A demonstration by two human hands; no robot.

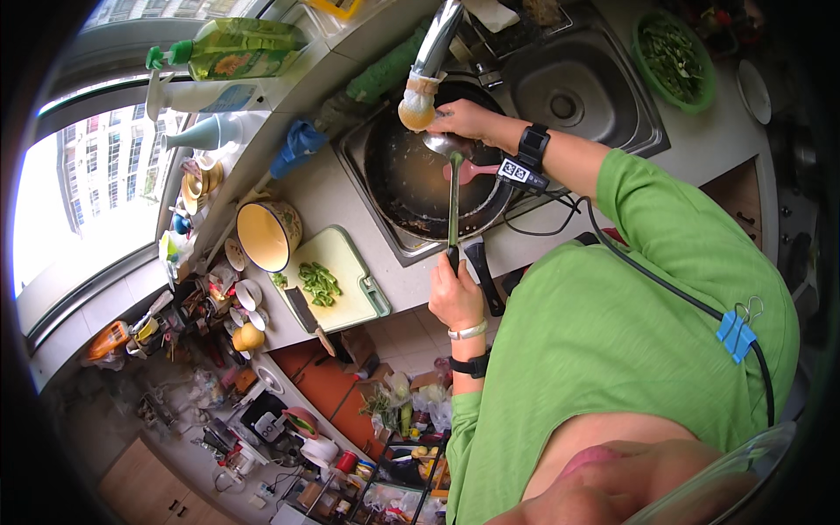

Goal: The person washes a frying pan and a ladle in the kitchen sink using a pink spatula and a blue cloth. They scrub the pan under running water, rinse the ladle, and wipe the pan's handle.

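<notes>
My left hand (456,295) grips the black end of a metal ladle's handle (453,203). My right hand (469,121) is at the ladle's bowl, under the chrome faucet (438,42); its fingertips are partly hidden, so its grip is unclear. A honeycomb-patterned yellowish cover (417,108) is fixed to the faucet's spout. Below the ladle, a large dark frying pan (400,213) holds cloudy water and rests over one steel sink basin, its black handle (484,275) toward me. A pink spatula (467,172) lies in the pan, its far end hidden beneath my right wrist.
On the left counter are a cutting board (348,262) with cut green peppers (319,283), a knife (303,312) and an enamel pot (266,233). A second sink basin (594,111) and a green basin (702,92) of cut greens are right. Bottles (246,52) line the windowsill.
</notes>
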